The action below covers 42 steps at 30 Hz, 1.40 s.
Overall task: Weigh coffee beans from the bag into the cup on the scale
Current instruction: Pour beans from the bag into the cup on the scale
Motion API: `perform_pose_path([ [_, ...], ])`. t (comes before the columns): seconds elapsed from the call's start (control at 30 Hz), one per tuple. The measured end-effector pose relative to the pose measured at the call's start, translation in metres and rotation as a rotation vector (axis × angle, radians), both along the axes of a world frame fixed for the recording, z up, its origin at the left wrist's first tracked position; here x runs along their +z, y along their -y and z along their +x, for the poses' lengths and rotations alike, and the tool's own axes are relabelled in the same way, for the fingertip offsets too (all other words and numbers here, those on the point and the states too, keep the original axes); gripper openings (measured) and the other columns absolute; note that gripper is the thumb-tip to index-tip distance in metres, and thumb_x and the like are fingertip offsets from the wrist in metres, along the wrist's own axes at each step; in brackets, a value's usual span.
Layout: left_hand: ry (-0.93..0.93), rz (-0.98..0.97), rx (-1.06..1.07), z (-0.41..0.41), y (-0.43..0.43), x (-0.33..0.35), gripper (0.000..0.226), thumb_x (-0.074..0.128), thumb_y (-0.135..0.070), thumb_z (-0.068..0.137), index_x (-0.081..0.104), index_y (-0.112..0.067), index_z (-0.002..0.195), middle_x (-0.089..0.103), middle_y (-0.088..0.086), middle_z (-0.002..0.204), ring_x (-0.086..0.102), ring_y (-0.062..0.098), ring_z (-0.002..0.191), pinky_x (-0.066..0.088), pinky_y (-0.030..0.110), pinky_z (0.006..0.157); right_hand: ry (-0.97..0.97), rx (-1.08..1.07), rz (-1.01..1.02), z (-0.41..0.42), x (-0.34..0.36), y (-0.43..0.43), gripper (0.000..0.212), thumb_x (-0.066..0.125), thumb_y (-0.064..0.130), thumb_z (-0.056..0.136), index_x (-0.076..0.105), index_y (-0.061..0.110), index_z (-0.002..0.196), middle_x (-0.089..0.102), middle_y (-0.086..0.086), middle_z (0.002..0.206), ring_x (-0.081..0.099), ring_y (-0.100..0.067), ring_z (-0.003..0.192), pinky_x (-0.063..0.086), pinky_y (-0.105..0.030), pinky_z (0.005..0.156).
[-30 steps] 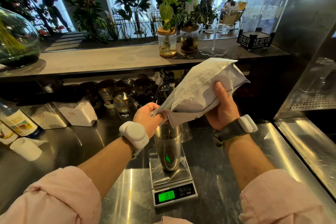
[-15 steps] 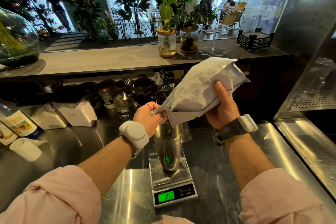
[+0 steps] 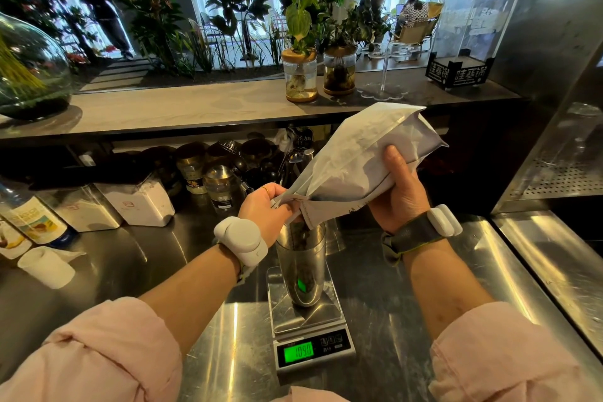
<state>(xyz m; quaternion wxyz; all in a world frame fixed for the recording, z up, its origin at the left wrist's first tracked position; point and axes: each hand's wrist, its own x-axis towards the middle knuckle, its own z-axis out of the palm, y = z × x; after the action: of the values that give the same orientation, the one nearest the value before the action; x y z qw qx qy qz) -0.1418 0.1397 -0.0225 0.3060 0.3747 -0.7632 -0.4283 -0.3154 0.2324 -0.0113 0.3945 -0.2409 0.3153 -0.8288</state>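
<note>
A white coffee bag (image 3: 355,160) is tilted mouth-down over a tall steel cup (image 3: 301,268). The cup stands on a small steel scale (image 3: 306,320) whose green display (image 3: 298,351) reads about 109.0. My left hand (image 3: 266,210) pinches the bag's open mouth just above the cup's rim. My right hand (image 3: 399,196) grips the bag's body from below and holds it raised to the right. Dark beans show inside the top of the cup.
The scale sits on a steel counter (image 3: 375,287). White containers (image 3: 137,202), a bottle (image 3: 32,219) and a paper cup (image 3: 45,266) stand at left. Jars and cans (image 3: 222,183) line the back under a shelf with plant jars (image 3: 300,75).
The scale reading has risen from about 101 through 106 to 109. The bag and both hands have stayed almost in place.
</note>
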Motion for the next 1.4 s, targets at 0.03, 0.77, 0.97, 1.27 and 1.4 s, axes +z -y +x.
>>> perform_pose_path([
  [0.03, 0.005, -0.001, 0.001, 0.0, 0.0, 0.0, 0.023, 0.062, -0.01, 0.086, 0.055, -0.026, 0.072, 0.057, -0.007, 0.068, 0.05, 0.003, 0.059, 0.038, 0.0, 0.041, 0.001, 0.005, -0.002, 0.0, 0.0, 0.0, 0.117, 0.091, 0.043, 0.045, 0.037, 0.01, 0.144, 0.062, -0.011, 0.12, 0.057, -0.034, 0.118, 0.042, -0.058, 0.104],
  [0.77, 0.057, -0.012, 0.034, -0.003, 0.007, -0.01, 0.017, 0.059, -0.012, 0.088, 0.055, -0.023, 0.077, 0.056, -0.005, 0.069, 0.05, 0.007, 0.059, 0.04, 0.004, 0.04, 0.033, -0.018, 0.058, 0.0, -0.007, 0.001, 0.076, 0.065, 0.027, 0.077, 0.036, 0.01, 0.145, 0.06, -0.012, 0.121, 0.056, -0.034, 0.118, 0.045, -0.056, 0.102],
  [0.97, 0.06, 0.018, 0.038, -0.004, 0.009, -0.012, 0.018, 0.059, -0.013, 0.088, 0.054, -0.026, 0.077, 0.059, -0.005, 0.073, 0.054, 0.008, 0.065, 0.04, 0.015, 0.051, 0.042, -0.04, 0.07, -0.002, -0.01, 0.003, 0.073, 0.058, 0.023, 0.079, 0.033, 0.011, 0.147, 0.053, -0.017, 0.131, 0.049, -0.039, 0.127, 0.039, -0.061, 0.106],
  [1.27, 0.05, 0.037, 0.026, -0.004, 0.017, -0.014, 0.02, 0.061, -0.014, 0.085, 0.054, -0.03, 0.076, 0.061, -0.005, 0.074, 0.057, 0.01, 0.064, 0.042, 0.017, 0.05, 0.084, -0.027, 0.046, 0.001, -0.008, 0.003, 0.084, 0.073, 0.032, 0.071, 0.038, 0.01, 0.144, 0.059, -0.014, 0.122, 0.057, -0.033, 0.116, 0.041, -0.06, 0.104],
  [1.4, 0.006, 0.086, 0.018, -0.005, 0.018, -0.015, 0.017, 0.062, -0.014, 0.085, 0.057, -0.03, 0.082, 0.065, 0.0, 0.085, 0.064, 0.017, 0.078, 0.054, 0.025, 0.059, 0.093, -0.021, 0.043, 0.0, -0.009, 0.003, 0.077, 0.066, 0.029, 0.074, 0.039, 0.009, 0.144, 0.061, -0.013, 0.12, 0.058, -0.032, 0.114, 0.04, -0.06, 0.105],
])
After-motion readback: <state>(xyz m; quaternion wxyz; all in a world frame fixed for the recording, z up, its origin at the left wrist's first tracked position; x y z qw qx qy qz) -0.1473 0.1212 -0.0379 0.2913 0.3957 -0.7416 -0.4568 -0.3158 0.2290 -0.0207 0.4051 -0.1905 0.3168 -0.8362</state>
